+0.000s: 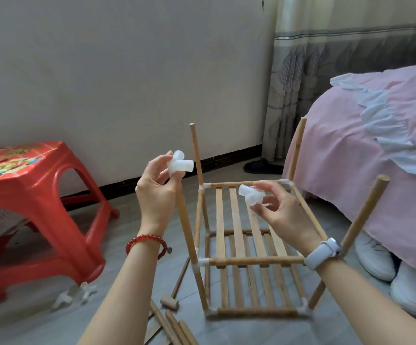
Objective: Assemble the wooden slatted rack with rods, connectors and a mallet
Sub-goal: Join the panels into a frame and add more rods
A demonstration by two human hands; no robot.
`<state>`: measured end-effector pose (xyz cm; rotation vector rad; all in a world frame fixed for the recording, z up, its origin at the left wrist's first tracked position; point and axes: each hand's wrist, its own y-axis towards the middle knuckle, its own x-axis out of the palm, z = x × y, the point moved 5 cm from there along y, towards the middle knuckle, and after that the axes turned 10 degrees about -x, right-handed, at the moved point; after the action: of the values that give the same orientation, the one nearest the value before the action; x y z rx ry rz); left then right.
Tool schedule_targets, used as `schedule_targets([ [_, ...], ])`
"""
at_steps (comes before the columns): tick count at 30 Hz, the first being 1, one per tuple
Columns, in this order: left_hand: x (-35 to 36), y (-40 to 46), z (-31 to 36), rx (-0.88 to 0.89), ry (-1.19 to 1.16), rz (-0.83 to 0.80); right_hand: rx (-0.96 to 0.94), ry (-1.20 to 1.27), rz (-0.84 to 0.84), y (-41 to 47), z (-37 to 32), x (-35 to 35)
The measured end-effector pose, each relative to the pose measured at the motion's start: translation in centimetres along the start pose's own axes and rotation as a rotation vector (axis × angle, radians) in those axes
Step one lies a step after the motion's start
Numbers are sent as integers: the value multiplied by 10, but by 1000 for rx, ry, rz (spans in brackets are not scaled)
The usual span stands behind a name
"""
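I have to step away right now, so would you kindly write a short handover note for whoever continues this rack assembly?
Left hand: pinches a white connector near the top of the front-left upright rod.
Right hand: pinches a second connector above the rack.
Mallet, spare rods and spare connectors lie on the floor to the left.
Done: two slatted shelves joined; four uprights standing.
Left: cap the bare rod tops with connectors, add the remaining rods, tap joints tight.
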<state>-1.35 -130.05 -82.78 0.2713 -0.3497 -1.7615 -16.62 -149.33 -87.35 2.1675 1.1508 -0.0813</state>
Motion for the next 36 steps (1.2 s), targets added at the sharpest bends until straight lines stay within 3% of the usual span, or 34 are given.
schedule_targets([
  [8, -7, -2, -8, 18, -2, -1, -18, -16, 26, 8, 7, 6],
  [14, -11, -3, -22, 64, 56, 11, -80, -23, 172, 15, -2, -4],
  [18, -7, -2, -24, 104, 125, 64, -203, -303, 374, 21, -15, -59],
  [21, -2, -5, -23, 139, 253, 143, -303, -565, 436, 19, -20, -102],
  [24, 0, -13, -19, 162, 394, 219, -250, -695, 462, 7, -16, -143],
  [29, 11, -15, -8, 192, 578, 199, -112, -614, 456, -11, -8, -181],
  [33, 30, -16, 1, 390, 695, 146, -145, -612, 410, -14, -10, -184],
  [36, 35, -19, 0, 405, 720, 155, -226, -684, 358, -12, -12, -181],
])
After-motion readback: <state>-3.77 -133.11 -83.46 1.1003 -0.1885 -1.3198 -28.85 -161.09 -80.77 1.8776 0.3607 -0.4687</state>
